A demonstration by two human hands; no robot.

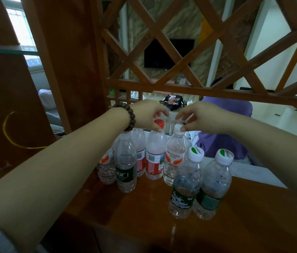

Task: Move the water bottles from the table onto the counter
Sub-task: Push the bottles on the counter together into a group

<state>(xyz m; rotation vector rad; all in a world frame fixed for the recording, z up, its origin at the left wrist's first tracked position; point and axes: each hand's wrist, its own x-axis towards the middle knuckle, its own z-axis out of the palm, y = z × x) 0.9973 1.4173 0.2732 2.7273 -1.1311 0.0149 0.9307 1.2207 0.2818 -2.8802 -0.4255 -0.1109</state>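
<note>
Nearest the person, two green-labelled bottles (200, 183) stand touching each other on the wooden surface (144, 216), caps white and green, untouched by either hand. Behind them, a tighter cluster of five or so bottles crowds together: a green-labelled one (125, 165) at the front left, red-labelled ones behind and beside it. Both arms reach over this group. The left hand (147, 114), a beaded bracelet (128, 115) at its wrist, has its fingers narrowed around the red cap of the red-capped bottle (155, 154); the right hand (206, 115) pinches thumb and fingertips at the white cap of the white-capped bottle (175, 156). Whether the grips are firm or only just closing, I cannot tell. Both bottles stand on the wood with the rest. I judge this surface may well be the counter and the hands are setting down or straightening arrivals, though a pick-up looks equally possible; either way the next move calls for a straight lift or release, since neighbours press in on both sides and would tip easily. Beyond rises a wooden lattice screen (198, 42), with a purple cloth (224, 125) and a dark screen (162, 53) farther off.
</note>
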